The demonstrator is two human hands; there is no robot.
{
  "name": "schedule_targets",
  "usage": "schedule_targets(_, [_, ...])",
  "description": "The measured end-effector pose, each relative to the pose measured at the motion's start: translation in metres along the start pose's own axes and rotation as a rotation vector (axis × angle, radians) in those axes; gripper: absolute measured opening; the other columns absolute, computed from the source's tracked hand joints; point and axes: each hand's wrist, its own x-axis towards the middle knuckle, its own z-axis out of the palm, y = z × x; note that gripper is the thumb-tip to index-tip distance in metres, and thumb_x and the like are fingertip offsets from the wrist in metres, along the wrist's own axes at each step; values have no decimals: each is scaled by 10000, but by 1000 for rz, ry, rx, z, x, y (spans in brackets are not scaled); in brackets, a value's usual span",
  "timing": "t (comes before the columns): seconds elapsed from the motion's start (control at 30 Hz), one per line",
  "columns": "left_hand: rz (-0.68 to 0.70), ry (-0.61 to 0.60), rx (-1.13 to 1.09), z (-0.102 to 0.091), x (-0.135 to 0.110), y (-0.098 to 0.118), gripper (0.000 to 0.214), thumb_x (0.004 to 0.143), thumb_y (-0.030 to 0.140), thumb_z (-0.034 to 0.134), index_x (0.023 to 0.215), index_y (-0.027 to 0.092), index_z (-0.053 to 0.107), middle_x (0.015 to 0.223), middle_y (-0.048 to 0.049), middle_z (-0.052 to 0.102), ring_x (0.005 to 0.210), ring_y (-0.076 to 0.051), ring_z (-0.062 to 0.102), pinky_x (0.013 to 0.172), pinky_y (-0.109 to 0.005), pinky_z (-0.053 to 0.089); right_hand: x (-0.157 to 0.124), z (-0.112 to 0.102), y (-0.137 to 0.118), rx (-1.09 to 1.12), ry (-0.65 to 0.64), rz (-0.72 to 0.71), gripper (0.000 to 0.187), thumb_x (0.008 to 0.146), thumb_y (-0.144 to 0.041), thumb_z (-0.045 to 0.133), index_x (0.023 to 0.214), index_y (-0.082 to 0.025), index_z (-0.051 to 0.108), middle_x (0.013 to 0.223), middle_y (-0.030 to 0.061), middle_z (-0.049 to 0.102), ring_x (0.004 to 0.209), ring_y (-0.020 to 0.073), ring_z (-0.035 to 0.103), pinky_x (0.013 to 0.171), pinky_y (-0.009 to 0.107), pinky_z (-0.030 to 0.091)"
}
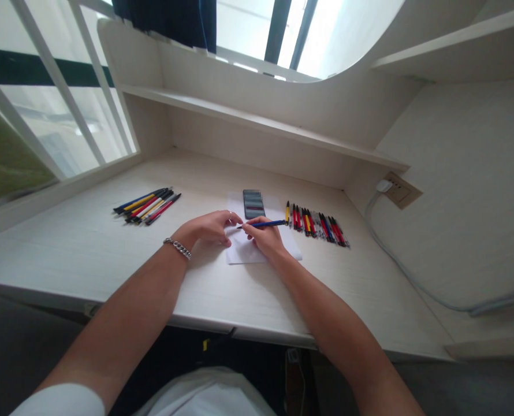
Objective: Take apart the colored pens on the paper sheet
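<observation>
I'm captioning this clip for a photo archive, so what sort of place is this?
Probably a study corner in a dorm room or home: a white built-in desk with a shelf above it, a window alongside, and two groups of pens laid out on the desktop.

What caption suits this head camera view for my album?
Right hand holds a blue pen over paper between a pen pile and a pen row.

A white wood-grain desk [66, 254] carries 2 groups of pens, a loose bundle of pens [146, 207] and a fanned row of pens [315, 226], with a dark smartphone [253, 204] on a sheet of white paper [287, 245] between them.
</observation>
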Motion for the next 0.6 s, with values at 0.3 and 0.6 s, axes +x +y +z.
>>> schedule_targets(0.3, [-16, 166, -3, 13, 7, 7, 278, 662, 240, 742, 937, 208, 769, 890, -64, 755, 809, -222, 672, 729, -334, 522, 20, -72, -22, 566, 274, 29, 460, 773, -592, 774, 674, -180, 595, 693, 46, 684, 581, 113, 610, 514, 221, 500])
schedule_targets(0.6, [72, 63, -1, 41, 3, 33, 222, 786, 299, 691, 960, 183, 767, 844, -62, 743, 764, -192, 664, 724, -318, 497, 23, -108, -23, 844, 210, 14, 698, 776, -889, 448, 602, -215, 500, 424, -82, 324, 331, 64, 261, 328, 219, 202])
